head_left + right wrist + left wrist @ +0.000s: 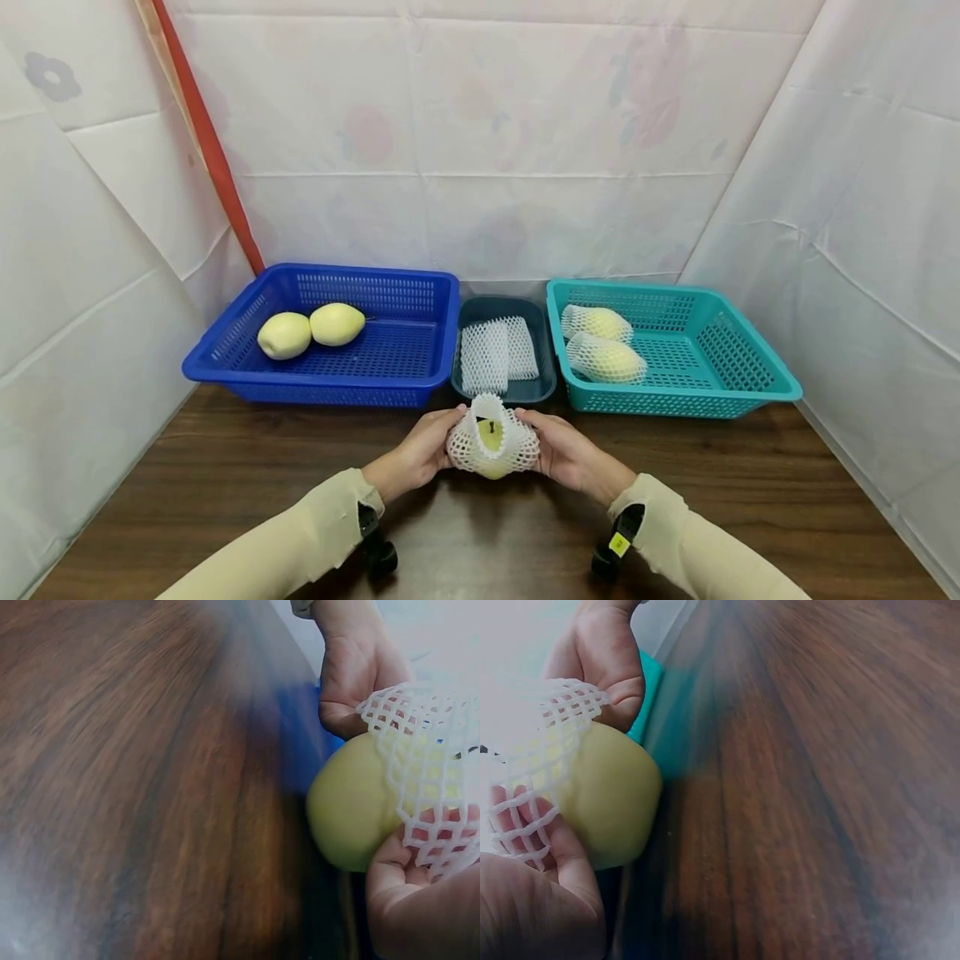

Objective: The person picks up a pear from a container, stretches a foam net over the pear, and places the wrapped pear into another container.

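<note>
Both hands hold one pale yellow pear, partly covered by a white foam net, low over the table. My left hand grips its left side and my right hand its right side, fingers curled at the net. The net's mouth gapes around the dark stem at the top. In the left wrist view, the bare lower part of the pear bulges out of the net. The right wrist view shows the net stretched between both hands.
At the left, a blue basket holds two bare pears. A small dark tray in the middle holds folded foam nets. To the right, a teal basket contains two netted pears. White cloth hangs behind.
</note>
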Action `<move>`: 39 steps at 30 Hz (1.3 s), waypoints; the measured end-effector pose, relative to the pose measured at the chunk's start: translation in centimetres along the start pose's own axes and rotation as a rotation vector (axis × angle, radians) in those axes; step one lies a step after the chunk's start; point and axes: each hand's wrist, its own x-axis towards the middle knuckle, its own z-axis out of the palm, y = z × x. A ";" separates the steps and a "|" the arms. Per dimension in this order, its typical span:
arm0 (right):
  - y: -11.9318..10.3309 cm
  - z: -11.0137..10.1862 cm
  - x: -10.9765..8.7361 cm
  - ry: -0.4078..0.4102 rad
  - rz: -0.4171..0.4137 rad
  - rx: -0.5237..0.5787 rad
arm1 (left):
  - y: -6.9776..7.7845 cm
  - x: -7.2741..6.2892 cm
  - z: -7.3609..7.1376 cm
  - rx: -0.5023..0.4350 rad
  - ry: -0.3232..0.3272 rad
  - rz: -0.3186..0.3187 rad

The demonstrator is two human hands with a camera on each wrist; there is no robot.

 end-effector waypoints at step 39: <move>1.7 1.6 -0.5 0.220 -0.127 -0.397 | -0.4 -0.9 1.0 0.414 0.001 0.073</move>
